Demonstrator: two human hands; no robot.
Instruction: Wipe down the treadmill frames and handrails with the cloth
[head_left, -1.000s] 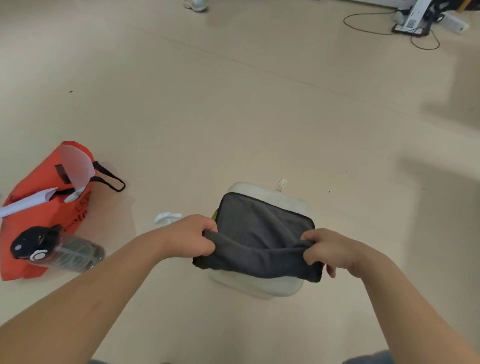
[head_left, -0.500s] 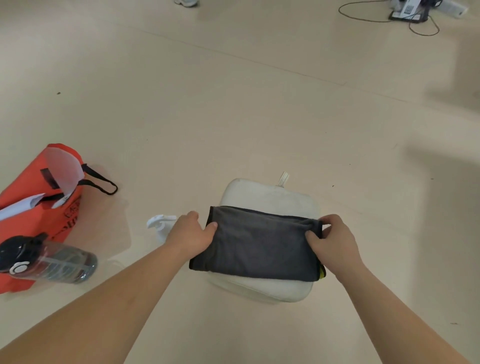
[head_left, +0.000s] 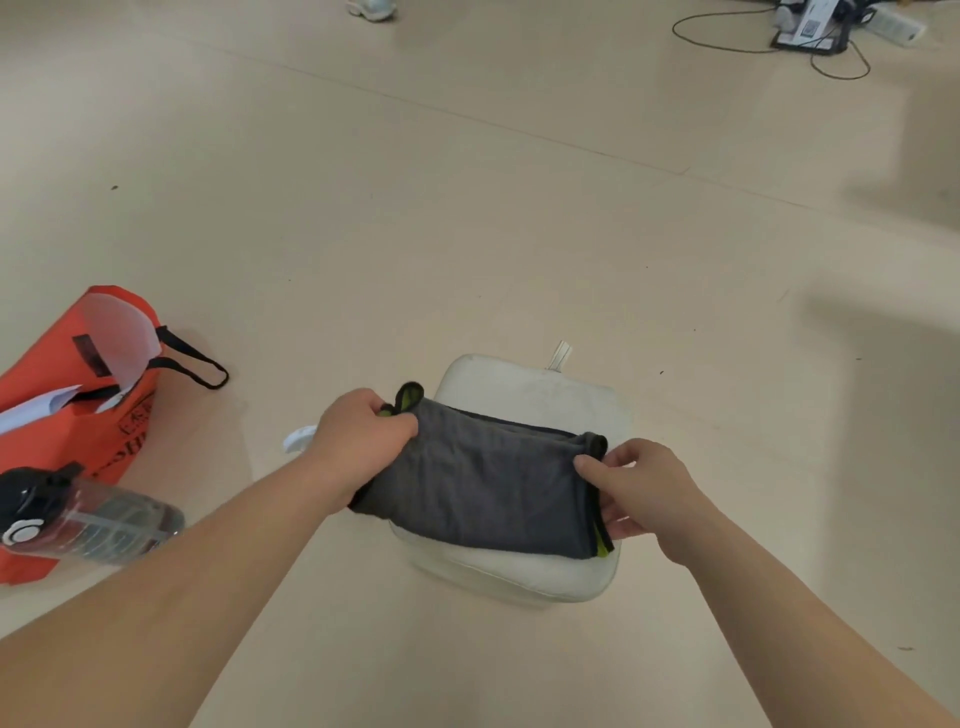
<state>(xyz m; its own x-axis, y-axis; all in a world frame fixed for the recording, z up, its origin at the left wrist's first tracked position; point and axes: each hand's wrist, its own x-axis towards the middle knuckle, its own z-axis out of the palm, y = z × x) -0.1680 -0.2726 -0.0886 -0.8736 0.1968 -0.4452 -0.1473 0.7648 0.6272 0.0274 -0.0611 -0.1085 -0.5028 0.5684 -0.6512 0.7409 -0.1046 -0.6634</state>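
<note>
A dark grey cloth (head_left: 488, 488) with a lime-green edge lies folded on a white cushion (head_left: 524, 571) on the floor. My left hand (head_left: 358, 436) grips the cloth's left end, where a green loop sticks up. My right hand (head_left: 639, 488) pinches the cloth's right end between thumb and fingers. No treadmill is in view.
An orange bag (head_left: 67, 415) with black straps and papers lies at the left, a clear bottle (head_left: 88, 519) with a black lid resting on it. A small white object (head_left: 298, 439) sits by my left wrist. Cables and a device (head_left: 810, 31) lie at the far right; a shoe (head_left: 371, 9) at the top.
The cloth went from held up and folded over to lying flat on the cushion. Now my left hand has bunched and lifted its left end; my right hand grips the right edge.
</note>
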